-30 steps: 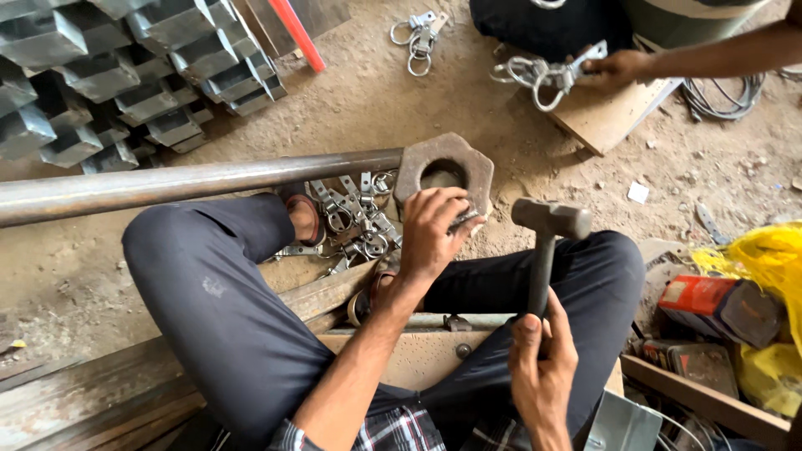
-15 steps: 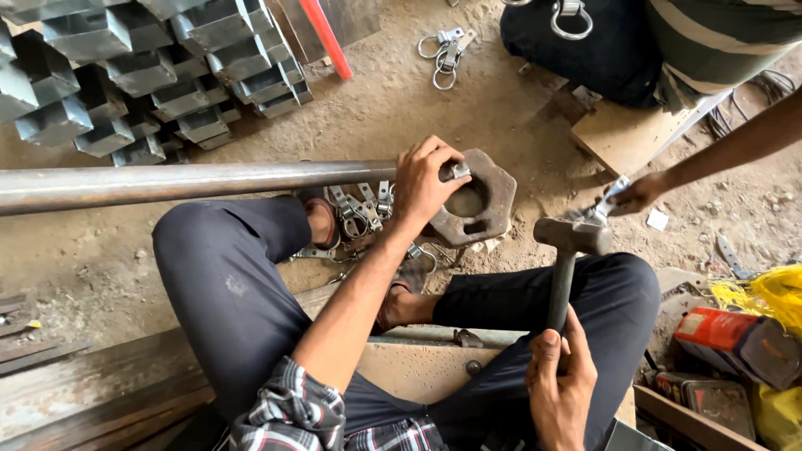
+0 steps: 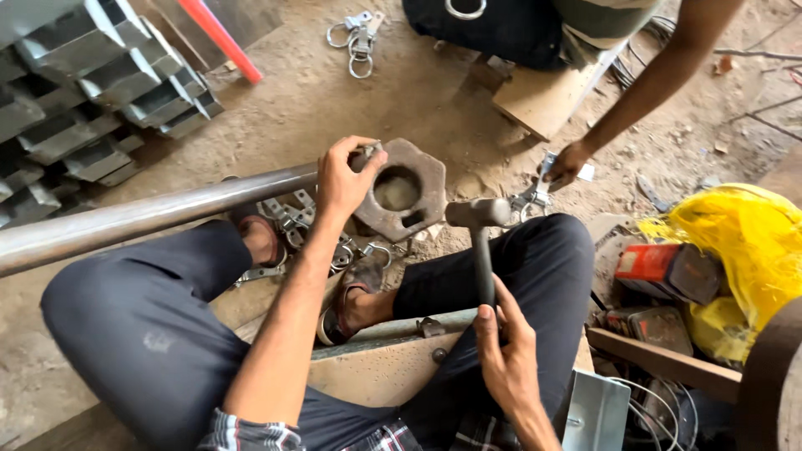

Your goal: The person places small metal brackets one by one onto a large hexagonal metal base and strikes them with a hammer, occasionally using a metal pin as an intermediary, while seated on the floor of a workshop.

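Observation:
I sit on the ground with my legs folded. My left hand (image 3: pixel 344 177) grips the end of a long steel pipe (image 3: pixel 142 219), where a small metal piece sticks out beside a thick six-sided steel block (image 3: pixel 411 165) with a round hole. My right hand (image 3: pixel 505 351) holds the handle of a hammer (image 3: pixel 479 219); its head hovers just right of the block, above my knee. Metal clamps (image 3: pixel 294 224) lie by my sandalled feet.
Another person's hand (image 3: pixel 565 164) reaches down to metal clamps on the ground at the right. Stacked steel channels (image 3: pixel 92 92) fill the top left. A yellow bag (image 3: pixel 735 242) and red boxes (image 3: pixel 664 271) sit at the right. More clamps (image 3: pixel 357 38) lie at the top.
My left hand has moved from the block to the pipe's end and stays there. The hammer has risen closer to the block. The other person's hand has come down to the ground.

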